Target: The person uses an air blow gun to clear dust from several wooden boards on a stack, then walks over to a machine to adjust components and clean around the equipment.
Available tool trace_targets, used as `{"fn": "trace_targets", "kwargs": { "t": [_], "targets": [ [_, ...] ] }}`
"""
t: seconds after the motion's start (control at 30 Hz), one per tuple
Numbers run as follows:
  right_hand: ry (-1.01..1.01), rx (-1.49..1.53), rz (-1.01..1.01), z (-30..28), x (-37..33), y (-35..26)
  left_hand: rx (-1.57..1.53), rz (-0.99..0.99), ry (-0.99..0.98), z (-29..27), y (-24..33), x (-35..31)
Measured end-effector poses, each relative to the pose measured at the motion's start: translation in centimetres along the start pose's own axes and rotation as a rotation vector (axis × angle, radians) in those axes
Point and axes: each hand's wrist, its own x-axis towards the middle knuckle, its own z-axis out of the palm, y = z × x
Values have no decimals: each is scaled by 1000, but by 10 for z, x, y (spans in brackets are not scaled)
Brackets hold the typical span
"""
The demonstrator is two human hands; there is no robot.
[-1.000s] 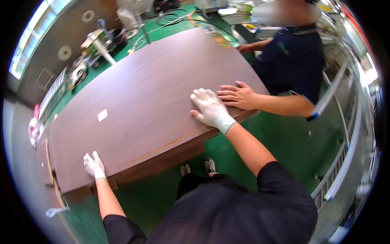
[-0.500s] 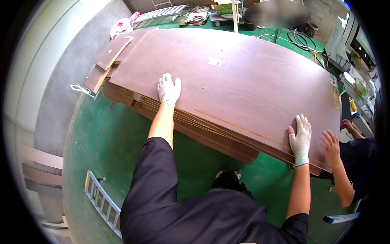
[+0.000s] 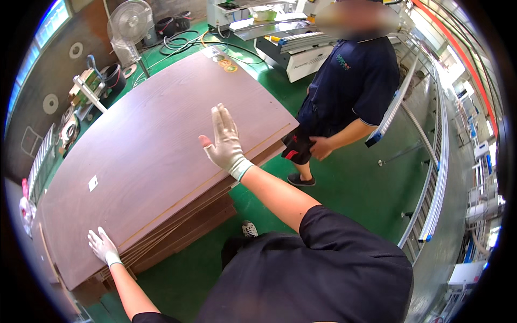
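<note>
A stack of brown wood-grain panels fills the left and middle of the view, with a wide top panel [image 3: 156, 129] lying flat. My left hand [image 3: 104, 246], in a white glove, rests spread near the top panel's front edge at the left. Over the same panel, toward its right end, is my right hand [image 3: 225, 141], gloved too, with fingers stretched out and the bare thumb tip apart. Whether its palm touches the surface I cannot tell. A small white label [image 3: 93, 183] sticks to the panel, and round stickers [image 3: 228, 65] lie near its far right corner.
A co-worker [image 3: 350, 81] in a dark shirt stands just beyond the panel's right end. Farther right runs a roller conveyor [image 3: 435, 177]. Behind the stack are a fan [image 3: 129, 22], a black bucket [image 3: 114, 78] and loose hoses [image 3: 180, 43] on the green floor.
My view has swung to the right, bringing the co-worker and conveyor into sight. My right hand's fingers remain outstretched over the panel; my left stays near the front edge.
</note>
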Motion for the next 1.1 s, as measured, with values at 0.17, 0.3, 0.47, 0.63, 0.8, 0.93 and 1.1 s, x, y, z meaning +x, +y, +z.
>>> {"fn": "trace_targets", "kwargs": {
  "t": [0.17, 0.3, 0.47, 0.63, 0.8, 0.93, 1.1],
  "targets": [
    [-32, 96, 78, -4, -3, 10, -51, -22, -60, -20, 28, -4],
    [-3, 932, 164, 1, -3, 33, -230, -13, 41, -13, 12, 2],
    [608, 963, 357, -57, -31, 91, -317, -169, 470, 3, -22, -8],
    [826, 835, 973, -98, -149, 226, -1081, -957, 232, -18, 52, -37],
    [472, 1261, 1645, 1, -183, 143, -1758, -695, -133, 22, -24, -29],
    [369, 1688, 1501, 48, -155, 97, -1796, -732, -198, 19, -21, -38],
    [355, 1741, 1173, 100, -165, 143, -1787, -745, -191, -27, 51, -74]
  ]
}}
